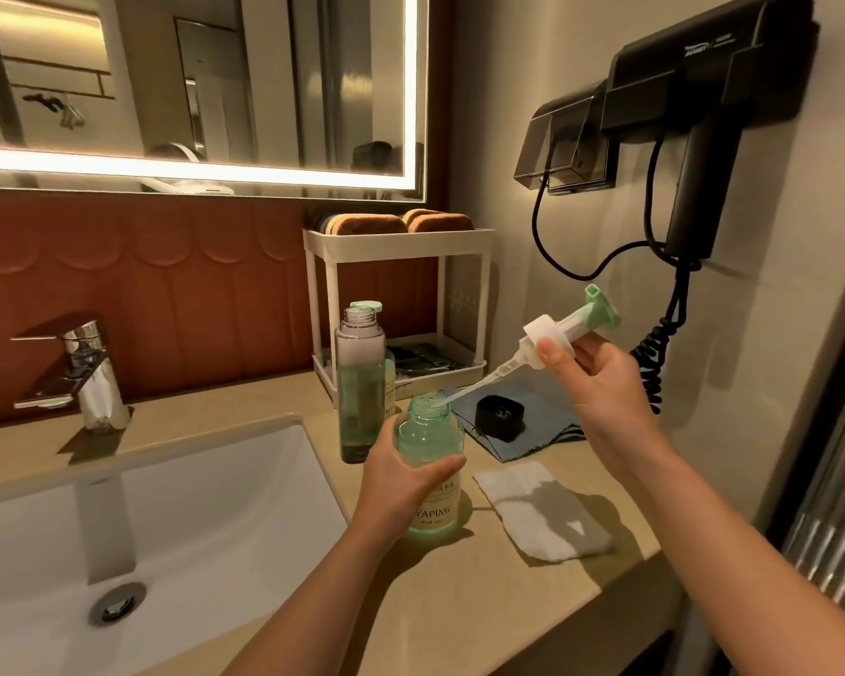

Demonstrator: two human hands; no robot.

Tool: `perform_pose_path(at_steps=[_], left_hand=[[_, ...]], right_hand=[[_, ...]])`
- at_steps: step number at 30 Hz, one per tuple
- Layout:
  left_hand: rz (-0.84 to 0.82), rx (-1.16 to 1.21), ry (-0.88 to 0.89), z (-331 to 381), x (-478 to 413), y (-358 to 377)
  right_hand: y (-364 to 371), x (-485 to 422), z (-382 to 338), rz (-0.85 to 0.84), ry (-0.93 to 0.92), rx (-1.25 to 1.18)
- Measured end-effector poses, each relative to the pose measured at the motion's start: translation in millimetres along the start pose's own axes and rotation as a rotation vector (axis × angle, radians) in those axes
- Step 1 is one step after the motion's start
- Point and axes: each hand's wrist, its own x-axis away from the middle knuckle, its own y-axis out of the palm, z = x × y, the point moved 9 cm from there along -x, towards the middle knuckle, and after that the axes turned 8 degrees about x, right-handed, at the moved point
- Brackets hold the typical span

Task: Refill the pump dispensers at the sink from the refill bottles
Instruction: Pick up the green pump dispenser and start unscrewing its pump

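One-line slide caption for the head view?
The left hand grips the green dispenser bottle; the right hand holds its pump, tube tip at the mouth.

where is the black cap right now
In the head view, the black cap sits on the blue cloth on the counter, right of centre, just right of the green dispenser bottle held by the left hand.

"YAPING" on the dispenser bottle [429, 480]
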Motion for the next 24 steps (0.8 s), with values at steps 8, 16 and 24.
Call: perform_pose_path(at_steps=[8, 16, 24], left_hand=[[0.062, -0.015, 0.004, -2.8, -18.3, 2.9], [0.107, -0.016, 0.013, -10.1, -47.7, 4.8], [0.094, 0.004, 0.024, -17.4, -69.5, 6.8]], right_hand=[[-22.8, -17.6, 18.0, 0.181, 0.028, 0.006], [-35.5, -67.8, 42.5, 0.124, 0.125, 0.326], [-2.6, -110.0, 102.2, -0.270, 0.332, 0.758]])
